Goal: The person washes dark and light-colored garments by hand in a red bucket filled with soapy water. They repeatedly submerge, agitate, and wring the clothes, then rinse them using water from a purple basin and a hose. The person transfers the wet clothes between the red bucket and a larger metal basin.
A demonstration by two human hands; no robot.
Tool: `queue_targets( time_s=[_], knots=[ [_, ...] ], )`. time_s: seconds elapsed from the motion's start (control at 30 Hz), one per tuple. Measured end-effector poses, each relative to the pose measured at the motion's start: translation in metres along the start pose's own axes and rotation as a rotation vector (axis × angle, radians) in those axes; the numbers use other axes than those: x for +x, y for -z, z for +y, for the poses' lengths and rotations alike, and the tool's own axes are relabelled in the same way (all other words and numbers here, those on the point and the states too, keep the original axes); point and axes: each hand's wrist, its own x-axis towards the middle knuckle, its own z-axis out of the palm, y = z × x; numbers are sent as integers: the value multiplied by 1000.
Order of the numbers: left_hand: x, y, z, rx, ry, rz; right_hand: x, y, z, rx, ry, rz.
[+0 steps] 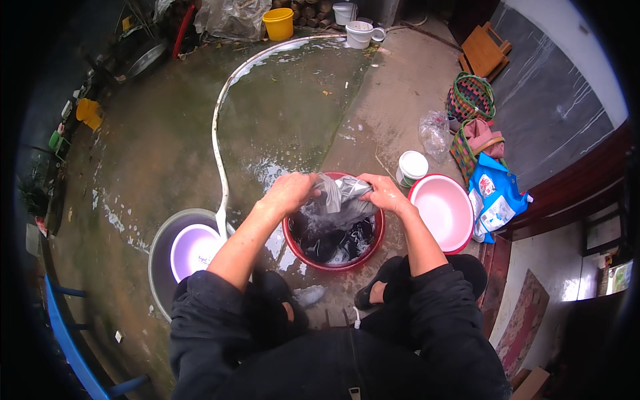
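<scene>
A wet grey cloth (345, 195) is stretched between my two hands over a red basin (334, 266). My left hand (295, 192) grips its left end, and my right hand (382, 192) has hold of the right end. The lower folds of the cloth hang down into the basin. Dark wet fabric (325, 240) and sudsy water fill the basin below. What the cloth is, a garment or otherwise, I cannot tell.
Left of me, a purple basin (192, 250) sits inside a large grey tub (162, 240), beside a white hose (216, 135). On the right are a pink basin (442, 212), a lidded white bucket (413, 165), a blue detergent bag (497, 200) and woven baskets (470, 97).
</scene>
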Motion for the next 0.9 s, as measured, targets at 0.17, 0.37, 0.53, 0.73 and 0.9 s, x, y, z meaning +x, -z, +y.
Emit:
queue_targets(
  time_s=[0.17, 0.37, 0.53, 0.73, 0.9],
  knots=[
    [-26, 21, -16, -418, 252, 115, -8, 21, -5, 192, -90, 180],
    [-40, -27, 7, -310, 371, 337, -22, -34, 6, -8, -257, 115],
    [-28, -3, 63, -759, 122, 382, -28, -48, -45, 524, 47, 28],
    [-57, 3, 37, -1143, -55, 520, -20, 13, -137, 828, 222, 95],
    [-52, -63, 13, -530, 153, 309, -9, 76, -204, 1153, 543, 172]
  ],
)
